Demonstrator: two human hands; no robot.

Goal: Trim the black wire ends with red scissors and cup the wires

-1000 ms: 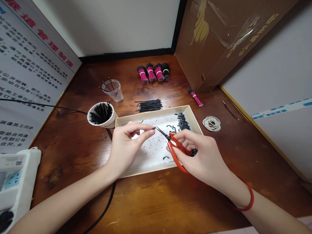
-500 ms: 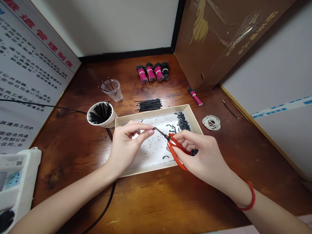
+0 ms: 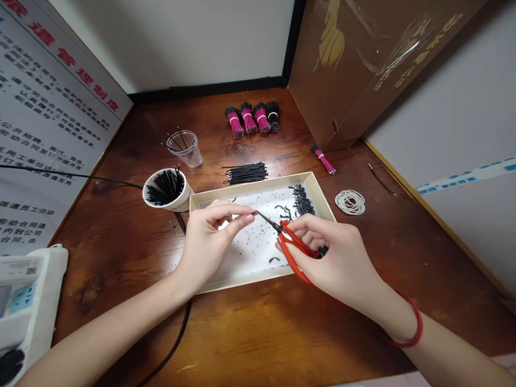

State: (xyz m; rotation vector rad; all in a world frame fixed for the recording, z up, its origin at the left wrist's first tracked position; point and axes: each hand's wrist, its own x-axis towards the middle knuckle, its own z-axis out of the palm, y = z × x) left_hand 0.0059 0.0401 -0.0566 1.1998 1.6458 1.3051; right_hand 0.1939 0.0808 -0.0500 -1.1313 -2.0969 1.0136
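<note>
My left hand [image 3: 209, 239] hovers over a shallow cream tray [image 3: 201, 200] and pinches a short black wire piece [image 3: 253, 213] between thumb and forefinger. My right hand [image 3: 332, 255] grips small red-handled snips [image 3: 290, 244], whose dark blades meet the wire's tip. Black offcuts [image 3: 302, 200] lie heaped in the tray's far right corner, and tiny bits speckle its white floor.
A paper cup of black wires [image 3: 166, 188] stands left of the tray, a clear plastic cup [image 3: 186, 148] behind it. Loose black wires [image 3: 245, 173], pink wire bundles [image 3: 253, 118], one small pink bundle [image 3: 322, 158], rubber bands [image 3: 350, 202], a brown carton [image 3: 363, 70], a black cable [image 3: 177, 333].
Almost nothing: both hands stay over the tray, with the snips' blades held against the wire piece's tip.
</note>
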